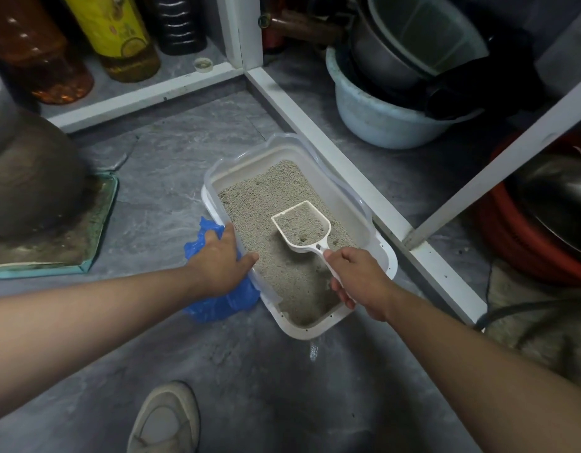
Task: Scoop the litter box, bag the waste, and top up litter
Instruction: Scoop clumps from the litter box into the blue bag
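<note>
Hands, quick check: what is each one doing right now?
Left hand: grips the blue bag against the litter box rim.
Right hand: grips the handle of the scoop, which is loaded with litter.

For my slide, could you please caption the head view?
Right hand lifts a litter-filled scoop over the box; left hand holds a blue bag.

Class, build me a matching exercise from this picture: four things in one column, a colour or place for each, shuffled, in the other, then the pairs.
Things:
1. scoop
2. plastic bag
3. basin
4. tall bottle

Descriptions:
A. yellow, on the shelf
B. blue, under the left hand
C. white, held by the right hand over the litter
D. pale blue, holding pots

Pairs: 1-C, 2-B, 3-D, 4-A
</note>
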Tool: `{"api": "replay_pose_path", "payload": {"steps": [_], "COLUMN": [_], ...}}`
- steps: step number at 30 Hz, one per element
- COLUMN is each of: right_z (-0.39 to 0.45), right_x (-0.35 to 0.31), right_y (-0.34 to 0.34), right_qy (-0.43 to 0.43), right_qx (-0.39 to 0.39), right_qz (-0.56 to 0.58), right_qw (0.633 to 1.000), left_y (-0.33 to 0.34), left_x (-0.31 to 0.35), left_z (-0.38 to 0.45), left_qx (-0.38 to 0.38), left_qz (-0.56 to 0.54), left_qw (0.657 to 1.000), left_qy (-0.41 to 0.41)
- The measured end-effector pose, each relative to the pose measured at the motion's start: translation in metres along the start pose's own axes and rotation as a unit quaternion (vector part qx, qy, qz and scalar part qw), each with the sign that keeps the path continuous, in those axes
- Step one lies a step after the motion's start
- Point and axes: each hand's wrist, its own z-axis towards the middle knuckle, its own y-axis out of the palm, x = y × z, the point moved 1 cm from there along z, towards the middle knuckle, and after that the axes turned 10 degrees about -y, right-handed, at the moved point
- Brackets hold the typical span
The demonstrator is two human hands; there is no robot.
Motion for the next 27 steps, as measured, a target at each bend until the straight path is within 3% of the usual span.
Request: {"api": "replay_pose_path", "payload": {"steps": [11, 27], "right_z": [0.002, 0.007], "right_x": [0.001, 0.001], "right_y": [0.001, 0.003], "right_qy": [0.007, 0.006], "right_qx": [0.015, 0.013], "right_qz": [-0.017, -0.03], "right_qw": [1.0, 0.999], "left_y": [0.002, -0.019], "left_x": [-0.001, -0.053], "left_z": [0.003, -0.019], "left_qx": [0.008, 0.131], "left_qz": [-0.009, -0.094], "left_qw": [1.0, 0.984], "left_qy": [0.009, 0.07]}}
